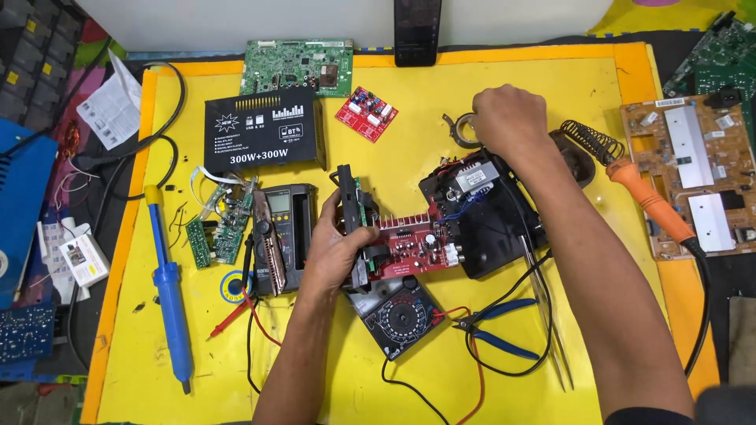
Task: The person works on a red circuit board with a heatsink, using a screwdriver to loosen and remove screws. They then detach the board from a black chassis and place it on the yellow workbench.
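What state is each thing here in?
Left hand: gripping the amplifier's front panel.
Right hand: closed over the black chassis.
Red board: exposed, cover off.
Cover: lying apart.
Soldering iron: in its stand.
Pliers: open, lying flat.
Desoldering pump: lying untouched.

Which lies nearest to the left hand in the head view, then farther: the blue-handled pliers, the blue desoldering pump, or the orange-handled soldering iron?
From the left hand:
1. Blue-handled pliers, lower right of it, by the black wires.
2. Blue desoldering pump, out at the yellow mat's left side.
3. Orange-handled soldering iron, far right, at the mat's edge.
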